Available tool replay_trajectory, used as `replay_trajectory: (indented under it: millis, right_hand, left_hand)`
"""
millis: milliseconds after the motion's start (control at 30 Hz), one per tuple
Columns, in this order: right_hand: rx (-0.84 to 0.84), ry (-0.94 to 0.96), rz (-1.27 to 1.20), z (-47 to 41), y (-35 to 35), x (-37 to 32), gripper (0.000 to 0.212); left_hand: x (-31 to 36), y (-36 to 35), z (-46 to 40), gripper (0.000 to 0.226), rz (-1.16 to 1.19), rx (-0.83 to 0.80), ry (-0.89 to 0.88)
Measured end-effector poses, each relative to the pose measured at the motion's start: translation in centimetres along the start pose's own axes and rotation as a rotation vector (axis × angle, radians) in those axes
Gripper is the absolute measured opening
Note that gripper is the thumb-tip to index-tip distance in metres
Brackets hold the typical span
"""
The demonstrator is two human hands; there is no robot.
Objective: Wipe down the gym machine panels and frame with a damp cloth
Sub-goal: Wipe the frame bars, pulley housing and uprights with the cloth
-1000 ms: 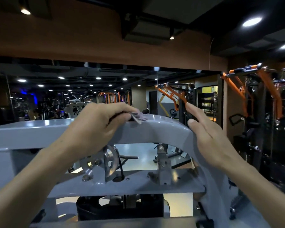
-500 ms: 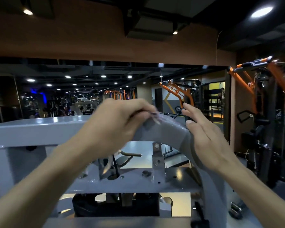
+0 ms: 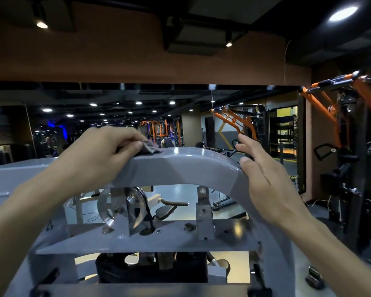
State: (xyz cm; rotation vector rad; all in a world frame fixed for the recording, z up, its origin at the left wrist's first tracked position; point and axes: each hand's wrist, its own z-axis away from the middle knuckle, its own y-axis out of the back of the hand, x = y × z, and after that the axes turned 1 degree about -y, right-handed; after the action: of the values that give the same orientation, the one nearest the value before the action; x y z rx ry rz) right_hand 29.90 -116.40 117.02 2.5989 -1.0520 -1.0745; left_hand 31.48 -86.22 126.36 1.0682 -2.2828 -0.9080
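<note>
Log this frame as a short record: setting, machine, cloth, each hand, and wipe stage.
setting: gym floor, wall mirror behind, orange-and-black racks at right
machine: curved grey painted steel frame, silver metal pulley beneath
cloth: small grey cloth, pressed on the top of the frame
left hand: grip pinches the cloth
right hand: fingers straight, resting on the frame's right bend
wipe stage: cloth on the top arch; the right bend lies ahead of it

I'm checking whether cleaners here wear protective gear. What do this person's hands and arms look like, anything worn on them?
Nothing worn is visible: the left hand and right hand are bare, without gloves, rings or a watch, and both forearms are bare down to the frame's edge, with no sleeve in view.
</note>
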Motion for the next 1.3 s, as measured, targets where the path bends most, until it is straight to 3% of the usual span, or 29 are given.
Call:
replay_trajectory:
  millis: [300,467,600,767,1133,1300]
  right_hand:
    - [0.002,-0.012,0.011,0.2,0.1,-0.4,0.059]
    - [0.031,-0.015,0.040,0.2,0.0,-0.5,0.054]
    - [0.048,-0.013,0.038,0.2,0.0,-0.7,0.052]
    - [0.065,-0.015,0.075,0.4,0.1,-0.6,0.055]
    - [0.046,-0.034,0.123,0.9,0.3,-0.3,0.055]
    - [0.047,-0.004,0.041,0.4,2.8,0.3,0.053]
  left_hand:
    - [2.6,-1.3,-4.6,0.020,-0.017,-0.226,-0.168]
    - [0.5,-0.2,-5.5,0.016,-0.061,-0.274,-0.095]
    - [2.9,-1.2,-5.9,0.018,0.089,-0.306,-0.190]
    - [3.2,-0.9,-6.6,0.016,0.079,-0.373,-0.292]
    - [3.9,-2.0,-7.3,0.016,0.092,-0.356,-0.369]
    - [2.3,-0.5,-7.2,0.016,0.086,-0.409,-0.287]
